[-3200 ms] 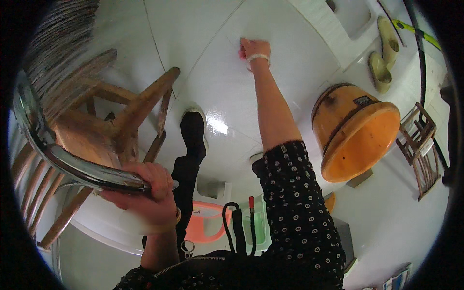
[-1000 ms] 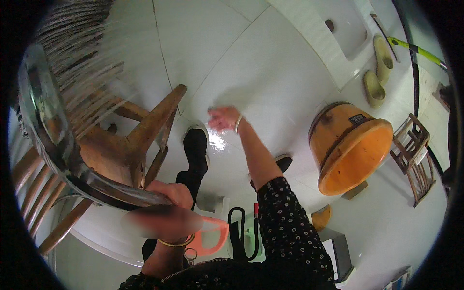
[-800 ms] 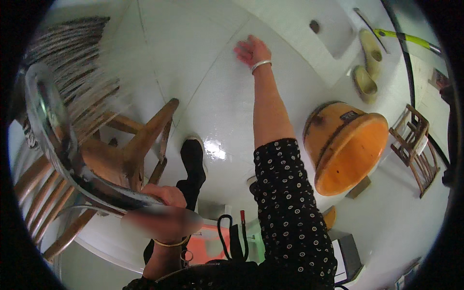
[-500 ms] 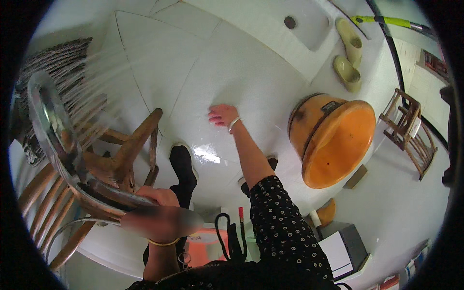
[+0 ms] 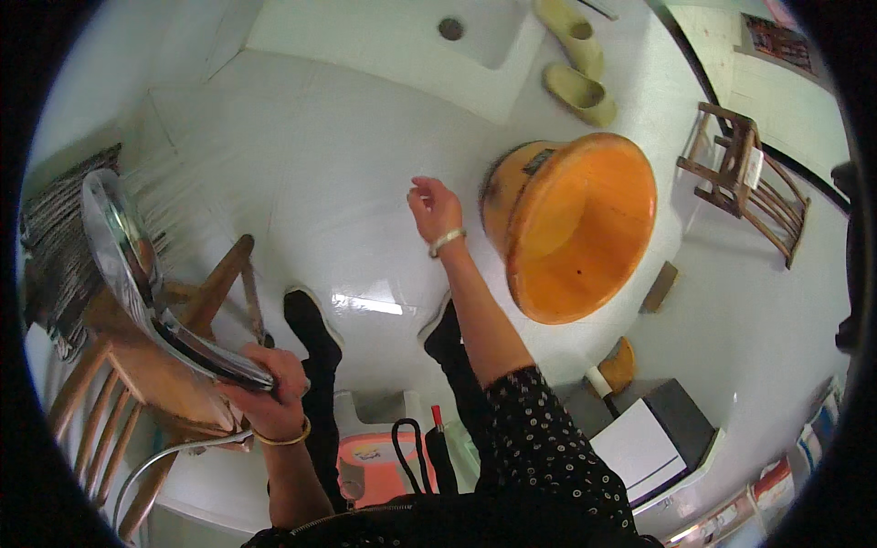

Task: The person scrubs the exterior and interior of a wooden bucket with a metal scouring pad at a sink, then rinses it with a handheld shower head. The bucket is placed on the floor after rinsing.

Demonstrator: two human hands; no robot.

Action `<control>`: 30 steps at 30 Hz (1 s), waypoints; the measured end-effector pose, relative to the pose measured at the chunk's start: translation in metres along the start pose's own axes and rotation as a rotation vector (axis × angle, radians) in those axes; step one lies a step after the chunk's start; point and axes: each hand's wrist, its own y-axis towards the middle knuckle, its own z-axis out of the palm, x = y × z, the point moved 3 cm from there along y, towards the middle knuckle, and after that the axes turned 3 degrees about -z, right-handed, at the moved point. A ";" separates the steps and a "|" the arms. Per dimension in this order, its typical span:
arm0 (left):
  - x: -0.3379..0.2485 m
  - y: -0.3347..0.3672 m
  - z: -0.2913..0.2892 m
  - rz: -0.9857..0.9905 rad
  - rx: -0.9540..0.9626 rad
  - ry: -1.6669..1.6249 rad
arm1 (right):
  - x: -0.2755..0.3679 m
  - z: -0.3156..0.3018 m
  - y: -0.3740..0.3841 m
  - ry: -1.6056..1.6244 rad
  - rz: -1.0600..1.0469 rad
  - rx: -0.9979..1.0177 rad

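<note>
Left hand [image 5: 265,388] is clenched around the lower rim of a shiny metal lid [image 5: 137,274], thumb on top, fingers curled under. The lid stands tilted on edge, its far rim up and to the left, its held edge right above the seat of a wooden chair [image 5: 137,365]. Can't tell whether the lid touches the seat.

Right hand [image 5: 436,208] is out in front, raised over the white tiled floor [image 5: 301,173], fingers loosely curled, grasping nothing; a pale bracelet sits at the wrist.

An orange tub [image 5: 585,228] lies tipped on its side just right of the right forearm, mouth facing the camera, rim near but apart from the arm.

Open room: a broad bare floor patch ahead and left of the right hand, bounded by a step edge further up. A pair of yellow-green slippers [image 5: 575,55] sits on that raised part, well apart from both hands.

Far right is a small wooden stool [image 5: 740,178]. Lower right is a white-and-dark box [image 5: 653,438]. Black shoes [image 5: 306,315] stand between the chair and the tub.
</note>
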 end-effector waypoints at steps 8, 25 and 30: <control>0.013 -0.003 -0.007 -0.073 -0.126 -0.107 | 0.051 -0.191 -0.087 -0.283 -0.039 -0.342; -0.083 -0.042 0.030 0.051 0.088 0.114 | -0.045 -0.162 -0.153 -0.685 0.429 -0.058; -0.091 -0.055 0.027 -0.045 -0.081 0.127 | -0.033 -0.230 -0.165 -0.640 0.361 -0.050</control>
